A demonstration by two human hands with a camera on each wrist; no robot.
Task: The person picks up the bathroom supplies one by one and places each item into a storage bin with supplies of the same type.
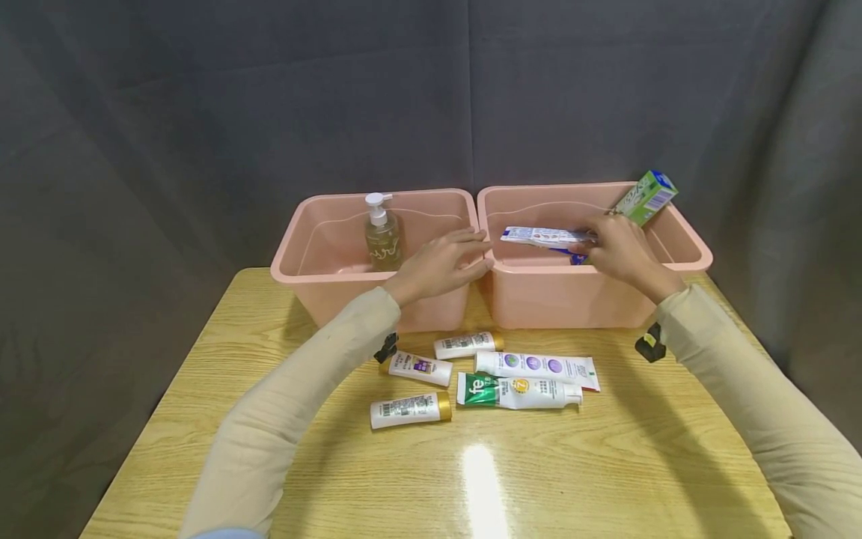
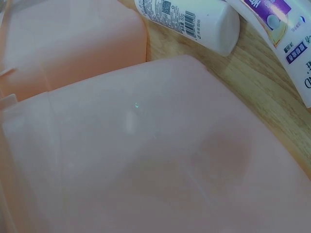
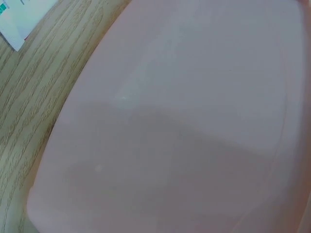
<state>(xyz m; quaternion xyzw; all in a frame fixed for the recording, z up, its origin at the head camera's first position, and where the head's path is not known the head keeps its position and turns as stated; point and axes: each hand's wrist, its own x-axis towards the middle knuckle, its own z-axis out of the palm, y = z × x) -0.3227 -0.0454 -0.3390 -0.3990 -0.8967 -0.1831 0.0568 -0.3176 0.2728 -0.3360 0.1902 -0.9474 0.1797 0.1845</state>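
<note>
My right hand (image 1: 616,245) is over the right pink bin (image 1: 559,299). It pinches the right end of a long white and blue toothpaste pack (image 1: 544,236), which lies level across the bin's opening. Beneath the pack, a blue item (image 1: 578,258) partly shows inside the bin. My left hand (image 1: 444,262) reaches over the inner end of the left pink bin (image 1: 377,303), its fingers extended toward where the two rims meet, with nothing held. The bins' outer walls fill most of both wrist views, and neither hand appears there.
A pump bottle (image 1: 384,243) stands in the left bin. A green box (image 1: 645,198) leans in the right bin's back corner. Before the bins lie several white bottles (image 1: 407,410) with gold caps, a white tube (image 1: 535,367) and a green-and-white toothpaste tube (image 1: 518,392). Dark cloth (image 1: 377,97) hangs behind.
</note>
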